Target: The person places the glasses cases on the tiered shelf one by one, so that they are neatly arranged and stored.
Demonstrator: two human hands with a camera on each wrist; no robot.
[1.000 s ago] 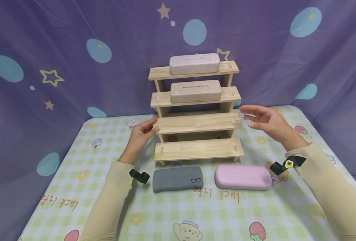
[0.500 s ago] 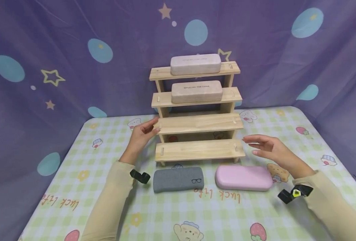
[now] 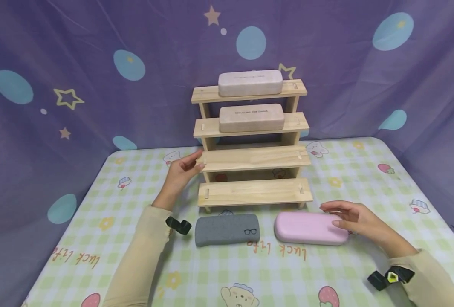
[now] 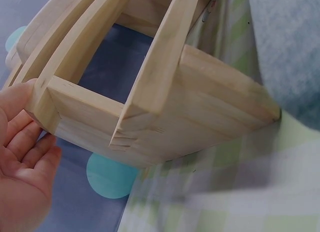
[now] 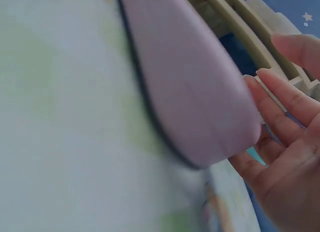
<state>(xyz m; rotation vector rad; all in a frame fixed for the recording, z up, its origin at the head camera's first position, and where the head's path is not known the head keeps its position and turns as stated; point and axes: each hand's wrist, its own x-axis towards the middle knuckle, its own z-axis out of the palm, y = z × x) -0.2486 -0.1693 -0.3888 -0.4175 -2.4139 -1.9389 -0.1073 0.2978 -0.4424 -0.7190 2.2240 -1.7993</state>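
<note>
A stepped wooden shelf point(image 3: 252, 157) stands at the back of the table. Two beige glasses cases point(image 3: 250, 82) point(image 3: 251, 117) lie on its top two steps. My left hand point(image 3: 181, 172) rests with straight fingers against the left end of the third step point(image 4: 50, 99). In front of the shelf lie a grey fabric case point(image 3: 227, 229) and a pink hard case point(image 3: 309, 228). My right hand point(image 3: 351, 216) hovers open at the pink case's right end point(image 5: 195, 106), fingers spread over it; contact is unclear.
The checked tablecloth point(image 3: 250, 273) covers the table, with its edges at left and right. A purple curtain point(image 3: 96, 64) with stars and dots hangs close behind the shelf. The two lower shelf steps point(image 3: 254, 191) hold nothing.
My right hand has dropped from beside the shelf's right end down and toward me, to the pink case's right end. The left hand and all the cases stayed put.
</note>
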